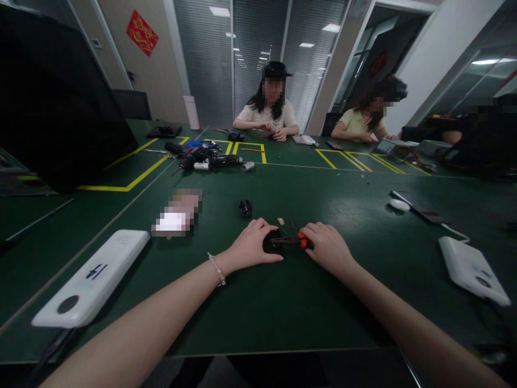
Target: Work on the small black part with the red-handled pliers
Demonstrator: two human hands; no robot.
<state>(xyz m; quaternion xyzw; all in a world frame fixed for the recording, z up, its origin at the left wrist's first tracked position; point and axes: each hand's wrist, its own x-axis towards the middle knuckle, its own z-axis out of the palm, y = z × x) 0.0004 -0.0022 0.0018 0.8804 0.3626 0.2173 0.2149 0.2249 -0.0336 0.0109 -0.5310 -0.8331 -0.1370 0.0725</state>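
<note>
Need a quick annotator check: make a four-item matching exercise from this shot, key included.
1. Red-handled pliers
2. Black part at the pliers' tips
3. Pale bottle
4. Red diamond-shaped sign

A. On the door
B. In the left hand
C. Upright, toward the table's far side
D. In the right hand

Pairs: 1-D, 2-B, 3-C, 4-A

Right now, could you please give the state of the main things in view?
Small black part, in left hand
Red-handled metal pliers, in right hand, tips at black part
White oblong power bank at left, flat
White oblong power bank at right, flat
Tall pale cylindrical bottle, upright
</note>
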